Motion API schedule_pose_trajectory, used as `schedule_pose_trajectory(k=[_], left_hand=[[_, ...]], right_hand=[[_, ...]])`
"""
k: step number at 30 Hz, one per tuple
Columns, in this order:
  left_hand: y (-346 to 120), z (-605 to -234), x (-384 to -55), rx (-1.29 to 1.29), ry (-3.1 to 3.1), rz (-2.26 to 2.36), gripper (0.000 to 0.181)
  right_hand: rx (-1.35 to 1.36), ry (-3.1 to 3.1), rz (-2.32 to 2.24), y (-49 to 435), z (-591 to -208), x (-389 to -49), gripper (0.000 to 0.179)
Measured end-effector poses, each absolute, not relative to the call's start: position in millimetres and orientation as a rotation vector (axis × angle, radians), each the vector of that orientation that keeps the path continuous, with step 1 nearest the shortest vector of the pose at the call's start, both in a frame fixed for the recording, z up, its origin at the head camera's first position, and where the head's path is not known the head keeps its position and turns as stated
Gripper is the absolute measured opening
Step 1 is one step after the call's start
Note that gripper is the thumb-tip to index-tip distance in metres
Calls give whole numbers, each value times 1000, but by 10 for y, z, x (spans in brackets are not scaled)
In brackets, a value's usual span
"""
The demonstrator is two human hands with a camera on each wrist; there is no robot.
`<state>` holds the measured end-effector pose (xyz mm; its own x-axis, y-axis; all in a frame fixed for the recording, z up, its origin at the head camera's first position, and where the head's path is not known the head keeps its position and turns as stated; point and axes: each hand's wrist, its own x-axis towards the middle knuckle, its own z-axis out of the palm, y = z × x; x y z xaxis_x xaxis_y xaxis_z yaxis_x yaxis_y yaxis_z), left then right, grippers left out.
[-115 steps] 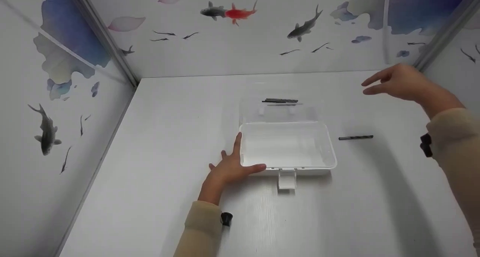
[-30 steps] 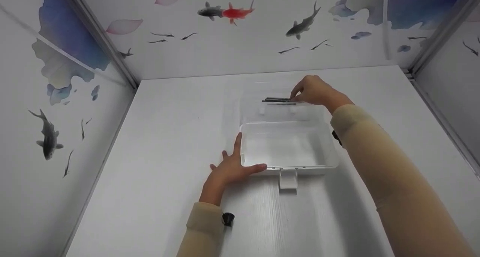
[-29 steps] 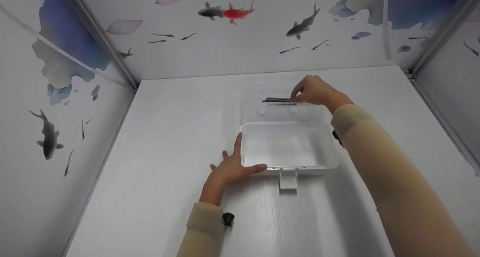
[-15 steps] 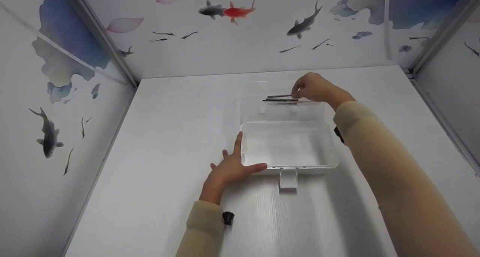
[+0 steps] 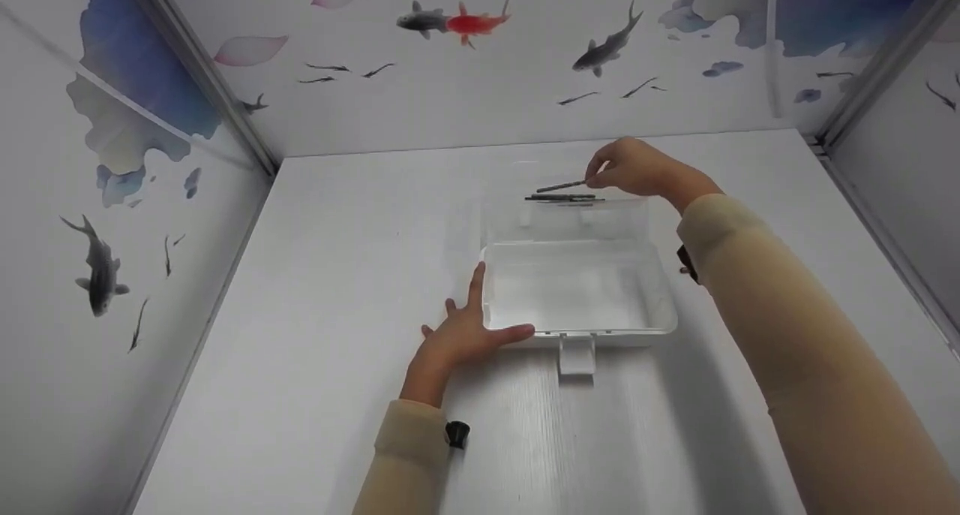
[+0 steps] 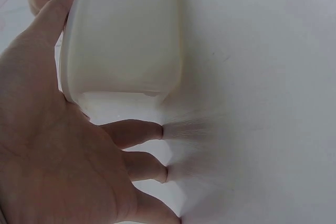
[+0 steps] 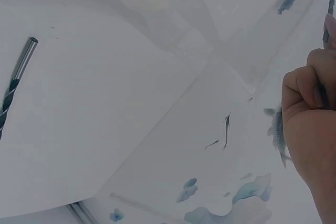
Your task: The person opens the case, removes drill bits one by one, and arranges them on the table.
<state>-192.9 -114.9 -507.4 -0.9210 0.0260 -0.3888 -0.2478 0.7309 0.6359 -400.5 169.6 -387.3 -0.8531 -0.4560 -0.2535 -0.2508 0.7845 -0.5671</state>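
A white plastic box [image 5: 664, 275] lies open, its clear lid [image 5: 502, 222] folded back behind it. My left hand [image 5: 461, 335] is spread at the box's near left corner, thumb along the front rim and index finger along the left side. In the left wrist view, its other fingertips [image 6: 157, 131] rest on the table. Above the lid, my right hand [image 5: 630, 168] pinches one end of a drill bit [image 5: 559, 187], which slants down to the left. Several more drill bits [image 5: 559, 197] lie in the lid just below it.
Another drill bit [image 7: 23, 66] lies on the white table in the right wrist view; my right forearm [image 5: 795, 335] hides it in the head view. The box's latch [image 5: 577, 356] hangs at the front. Panels with painted fish [image 5: 478, 25] enclose the table.
My right hand has come from the far right, empty, to the lid, taken one drill bit by its end, and raised it off the others. My left hand has stayed at the box corner.
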Motion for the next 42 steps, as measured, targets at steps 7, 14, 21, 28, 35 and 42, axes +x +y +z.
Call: schedule_pose_trajectory(k=[7,14,21,28,35,42], left_hand=[[-1224,-5080,-1894,-193,2562,1036,134],[-1233,-5078,-1888,-186,2559,1045,135],[-1201,-5073,-1911,-168,2566,1024,134],[-1168,-5084,-1927,-165,2562,1042,136],[-1154,-5109,-1924,-155,2576,1031,136],[-1137,-5085,-1914,-166,2562,1041,135]], right_hand=[[-564,2607,-753,1692,-3810,-3992,27],[-531,2638,-764,1848,-3706,-3964,25],[-484,2641,-744,2097,-3639,-3928,29],[-430,2614,-760,2358,-3613,-3916,30],[-376,2586,-783,2653,-3663,-3844,30],[-336,2606,-784,2978,-3789,-3769,32]])
